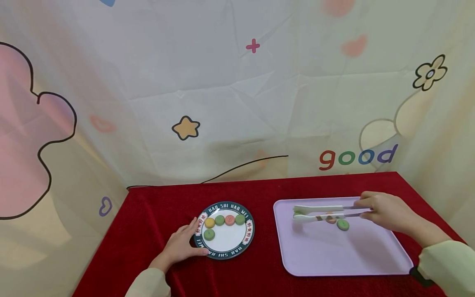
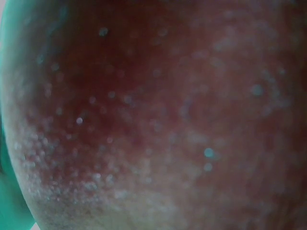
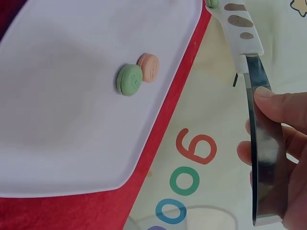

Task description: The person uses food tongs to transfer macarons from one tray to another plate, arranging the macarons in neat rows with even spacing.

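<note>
My right hand grips metal tongs with white, brown-spotted tips, held over the lilac tray. Between the tips is a green macaron, mostly hidden by them. Below the tongs, a green macaron and a pink macaron lie side by side on the tray. My left hand rests at the left rim of a round plate, thumb and fingers spread along its edge. On the plate are two pink-and-yellow neighbours, a yellow macaron and a pink macaron, plus three green macarons.
A red cloth covers the table, and a strip of it separates plate and tray. Behind the table hangs a pale printed curtain with the word "good". The left wrist view is filled by blurred skin up close.
</note>
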Tool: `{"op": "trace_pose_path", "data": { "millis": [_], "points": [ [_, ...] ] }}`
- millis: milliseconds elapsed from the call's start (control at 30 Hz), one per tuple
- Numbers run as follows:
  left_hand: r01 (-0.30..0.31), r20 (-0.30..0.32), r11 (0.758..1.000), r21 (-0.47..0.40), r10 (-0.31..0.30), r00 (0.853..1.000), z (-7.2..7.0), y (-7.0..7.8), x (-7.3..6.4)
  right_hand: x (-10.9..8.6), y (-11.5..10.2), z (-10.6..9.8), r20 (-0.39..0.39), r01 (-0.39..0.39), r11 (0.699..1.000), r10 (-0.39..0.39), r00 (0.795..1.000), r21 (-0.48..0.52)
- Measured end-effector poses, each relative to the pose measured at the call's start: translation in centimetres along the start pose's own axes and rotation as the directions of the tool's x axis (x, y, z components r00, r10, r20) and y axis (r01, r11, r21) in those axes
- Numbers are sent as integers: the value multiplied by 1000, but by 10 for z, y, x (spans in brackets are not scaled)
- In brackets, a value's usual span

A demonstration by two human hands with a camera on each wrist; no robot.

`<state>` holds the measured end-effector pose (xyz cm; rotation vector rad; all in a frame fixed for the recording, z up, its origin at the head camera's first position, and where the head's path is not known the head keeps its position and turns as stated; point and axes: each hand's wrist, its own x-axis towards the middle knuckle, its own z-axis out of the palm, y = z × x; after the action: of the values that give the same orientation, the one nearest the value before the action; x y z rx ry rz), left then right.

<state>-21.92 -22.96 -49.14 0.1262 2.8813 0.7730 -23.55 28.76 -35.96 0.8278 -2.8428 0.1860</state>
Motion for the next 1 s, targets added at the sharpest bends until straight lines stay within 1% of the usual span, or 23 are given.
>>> {"op": "trace_pose_path", "data": {
  "millis": [300, 533, 1000],
  "points": [
    [-9, -3, 1000, 1, 9, 1000, 0, 0, 0, 6, -8, 5, 3, 17, 1000, -17, 1000, 20],
    [-9, 4, 1000, 1, 9, 1000, -1, 2, -1, 9, -12, 8, -7, 25, 1000, -25, 1000, 13],
    [-5, 20, 1000, 20, 4, 1000, -2, 4, 0, 20, -19, 21, -53, 98, 995, -97, 994, 5]
  ]
}}
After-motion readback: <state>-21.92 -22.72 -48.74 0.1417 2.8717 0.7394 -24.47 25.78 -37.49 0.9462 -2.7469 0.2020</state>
